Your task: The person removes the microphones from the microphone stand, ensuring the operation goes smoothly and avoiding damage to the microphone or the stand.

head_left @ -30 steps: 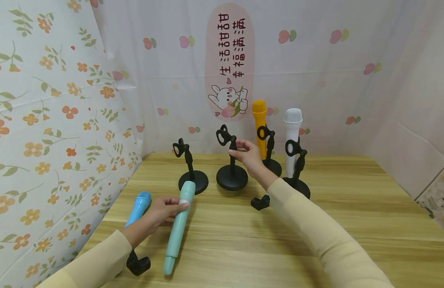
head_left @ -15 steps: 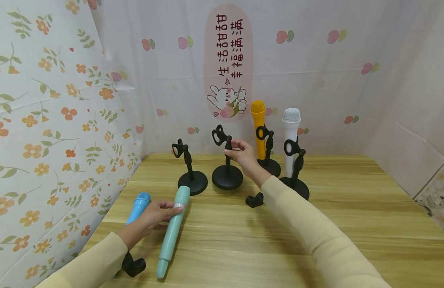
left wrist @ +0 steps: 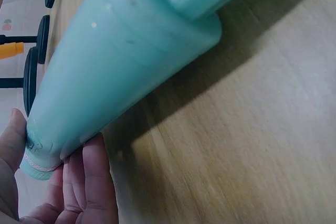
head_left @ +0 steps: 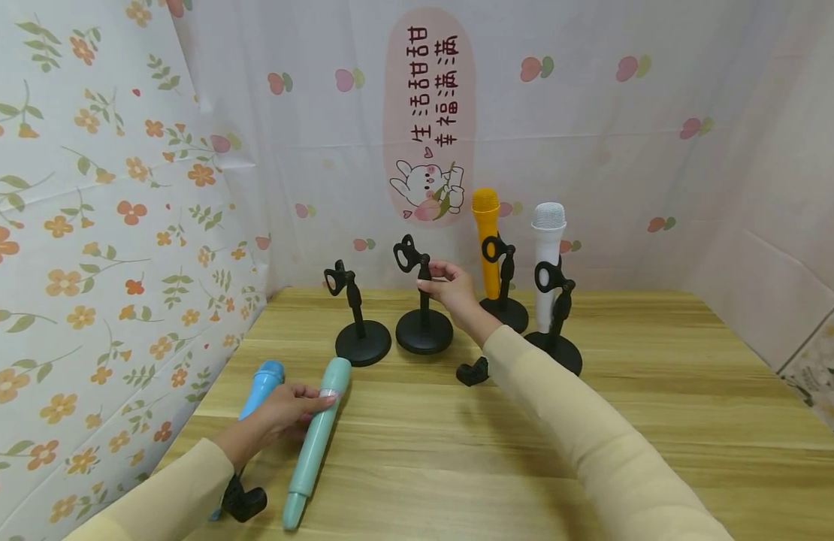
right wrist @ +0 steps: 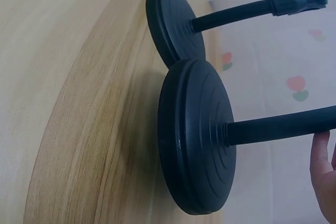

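Observation:
My left hand grips a teal microphone near its silver band; it lies flat on the wooden table. In the left wrist view the teal microphone fills the frame, with my fingers under its head end. A blue microphone lies just left of it. My right hand pinches the pole of the middle black stand, whose clip is empty. The right wrist view shows that stand's round base and a fingertip by the pole.
An empty black stand stands left of the held one. An orange microphone and a white microphone sit upright in stands at the back right. Loose black clips lie on the table and under my left sleeve. Patterned walls close the left and back.
My right hand has shifted the middle stand slightly left. My left hand has drawn the teal microphone nearer and to the left.

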### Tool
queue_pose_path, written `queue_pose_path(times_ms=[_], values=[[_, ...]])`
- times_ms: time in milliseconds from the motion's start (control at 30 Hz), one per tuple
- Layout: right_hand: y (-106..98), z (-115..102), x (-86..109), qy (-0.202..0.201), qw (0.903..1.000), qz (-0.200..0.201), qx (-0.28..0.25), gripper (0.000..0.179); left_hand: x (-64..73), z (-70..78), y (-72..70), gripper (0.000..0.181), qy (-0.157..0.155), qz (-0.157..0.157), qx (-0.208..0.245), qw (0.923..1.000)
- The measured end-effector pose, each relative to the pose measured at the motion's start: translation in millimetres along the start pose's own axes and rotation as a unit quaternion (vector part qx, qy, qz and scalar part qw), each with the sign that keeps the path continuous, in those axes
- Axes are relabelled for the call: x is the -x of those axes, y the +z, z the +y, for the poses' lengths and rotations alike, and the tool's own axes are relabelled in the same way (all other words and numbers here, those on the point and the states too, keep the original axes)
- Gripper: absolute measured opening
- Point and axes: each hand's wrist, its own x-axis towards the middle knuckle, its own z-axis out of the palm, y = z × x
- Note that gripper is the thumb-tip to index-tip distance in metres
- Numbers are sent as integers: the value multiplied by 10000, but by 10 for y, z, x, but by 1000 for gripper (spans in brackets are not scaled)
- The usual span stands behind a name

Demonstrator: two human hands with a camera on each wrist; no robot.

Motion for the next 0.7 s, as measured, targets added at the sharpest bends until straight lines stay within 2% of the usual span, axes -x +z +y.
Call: queue_pose_path(times_ms=[333, 700], values=[[48, 21, -31, -11, 9999, 41, 128, 38, 8, -27, -13, 36, -102, 84, -43, 9999], [53, 101, -70, 29, 9999, 101, 105, 37, -23, -85, -12, 41, -71, 129, 28, 9999]])
